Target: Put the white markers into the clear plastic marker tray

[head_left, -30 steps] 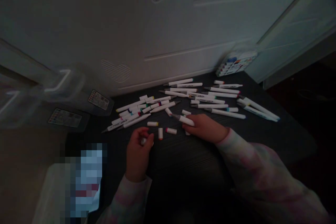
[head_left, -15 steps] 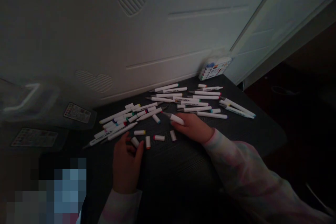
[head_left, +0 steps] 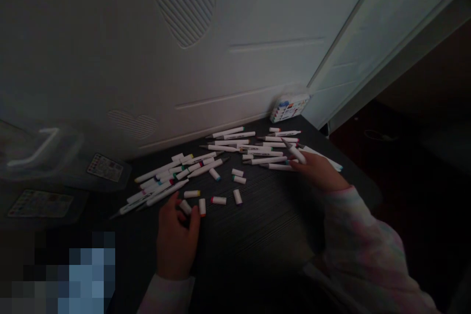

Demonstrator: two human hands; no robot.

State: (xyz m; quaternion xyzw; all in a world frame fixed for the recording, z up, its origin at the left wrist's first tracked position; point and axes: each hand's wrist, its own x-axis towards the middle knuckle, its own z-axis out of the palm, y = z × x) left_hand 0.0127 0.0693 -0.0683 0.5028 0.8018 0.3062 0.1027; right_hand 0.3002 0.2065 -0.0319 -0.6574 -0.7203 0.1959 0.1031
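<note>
My right hand (head_left: 324, 171) is closed round a white marker (head_left: 295, 152), its grey tapered end pointing up and left above the right-hand markers. My left hand (head_left: 177, 238) rests low at the left, fingers loosely curled and apart from the thumb. Between them lies a white marker cap (head_left: 185, 207); I cannot make out a grip on it. Just right of the thumb stands an orange-edged cap (head_left: 202, 207). A yellow-edged cap (head_left: 192, 194), a red-edged cap (head_left: 218, 200) and another white cap (head_left: 238, 196) lie close by.
Many white markers (head_left: 167, 192) spread across the dark table (head_left: 257, 235), in a left and a right cluster. A marker case (head_left: 290, 108) leans at the back against the white panel (head_left: 221, 73). Clear plastic cases with printed labels (head_left: 105, 167) stand at the left.
My right hand has moved right with the marker, away from the loose caps, uncovering two caps near the middle. My left hand stays beside its cap. The view has tilted slightly.
</note>
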